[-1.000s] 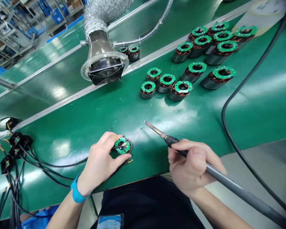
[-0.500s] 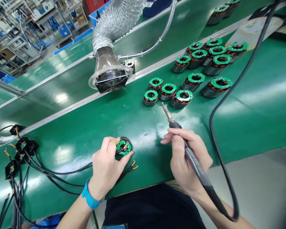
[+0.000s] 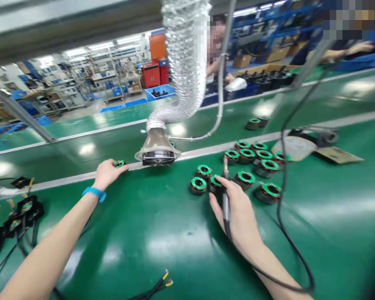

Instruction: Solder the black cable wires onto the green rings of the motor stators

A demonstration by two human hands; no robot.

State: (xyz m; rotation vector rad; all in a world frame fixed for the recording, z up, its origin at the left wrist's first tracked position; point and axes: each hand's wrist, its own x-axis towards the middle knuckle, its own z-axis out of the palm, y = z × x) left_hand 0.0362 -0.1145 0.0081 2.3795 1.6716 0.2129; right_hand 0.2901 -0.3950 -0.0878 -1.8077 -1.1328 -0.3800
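Observation:
My left hand [image 3: 106, 174], with a blue wristband, reaches to the metal rail at the back of the bench, its fingers closed on a motor stator with a green ring board [image 3: 120, 163]. The soldering iron [image 3: 226, 204] lies along the palm of my right hand [image 3: 237, 204], tip pointing away from me. The thumb and forefinger of that hand are around another stator [image 3: 215, 181] at the front of the group; whether they grip it I cannot tell. Beside it stand more stators [image 3: 198, 186] with green boards and copper windings.
A fume extractor hood [image 3: 158, 152] hangs over the rail on a foil duct [image 3: 187, 62]. Black cables with bare ends [image 3: 158, 287] lie at the front edge. Black housings with wires [image 3: 26, 206] sit at left. The iron's cord [image 3: 279, 200] loops at right. Co-workers stand beyond the bench.
My left hand has carried the stator from the front of the bench to the back rail. My right hand, still holding the soldering iron, has moved forward to the stators. The view has tilted up.

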